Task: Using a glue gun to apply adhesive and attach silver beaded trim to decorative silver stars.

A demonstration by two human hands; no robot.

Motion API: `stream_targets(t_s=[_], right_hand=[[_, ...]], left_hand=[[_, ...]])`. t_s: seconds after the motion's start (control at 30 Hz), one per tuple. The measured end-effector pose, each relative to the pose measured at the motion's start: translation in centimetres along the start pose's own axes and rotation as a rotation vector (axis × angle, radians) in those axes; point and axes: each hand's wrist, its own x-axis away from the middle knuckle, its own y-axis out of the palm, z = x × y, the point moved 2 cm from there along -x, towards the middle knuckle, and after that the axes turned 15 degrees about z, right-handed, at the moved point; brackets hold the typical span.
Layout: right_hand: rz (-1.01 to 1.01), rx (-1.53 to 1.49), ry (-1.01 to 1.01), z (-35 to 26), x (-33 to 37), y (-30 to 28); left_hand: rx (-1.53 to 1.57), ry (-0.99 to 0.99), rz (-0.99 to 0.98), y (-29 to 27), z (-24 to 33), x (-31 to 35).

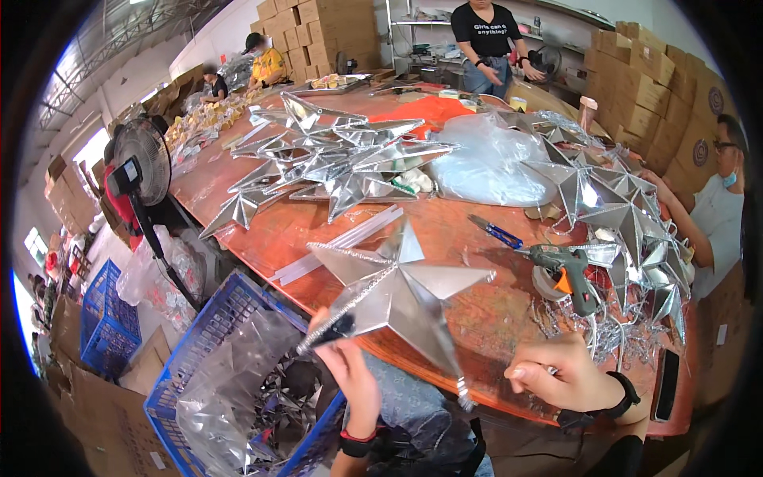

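Note:
My left hand [354, 378] grips a silver five-pointed star [393, 298] by its lower left point, holding it tilted above the table's front edge. Beaded silver trim runs along some of the star's ridges and edges, with a short end at the bottom point. To the right of the star, my right hand [568, 374] is closed in a pinch; whatever it holds is too fine to make out. Beyond that hand lie a green and orange glue gun [584, 298] and a tangle of silver trim [616, 342]. Blue-handled cutters [497, 230] rest farther back.
Silver stars are heaped at the back [334, 163] and right [632, 211], around a clear plastic bag [489, 163]. Translucent sticks [342, 245] lie behind my star. A blue basket [163, 393] of silver pieces stands below left, a phone [666, 385] at right. Other people are around the table.

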Motion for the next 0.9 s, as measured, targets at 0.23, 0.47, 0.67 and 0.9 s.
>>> stream_targets(t_s=[0.23,0.47,0.67,0.9], right_hand=[[0.231,0.062,0.005,0.3,-0.5,-0.5],[0.440,0.757,-0.046,4.4,-1.2,-5.3],[0.553,0.796,0.223,11.9,-0.2,-7.9],[0.649,0.889,0.205,14.1,0.2,-7.7]], left_hand=[[0.233,-0.199,-0.121,0.1,0.4,-3.1],[0.073,-0.262,-0.121,-2.4,1.3,-2.1],[-0.111,-0.386,-0.339,-3.7,4.0,2.1],[-0.150,-0.451,-0.879,-2.7,5.0,4.6]])
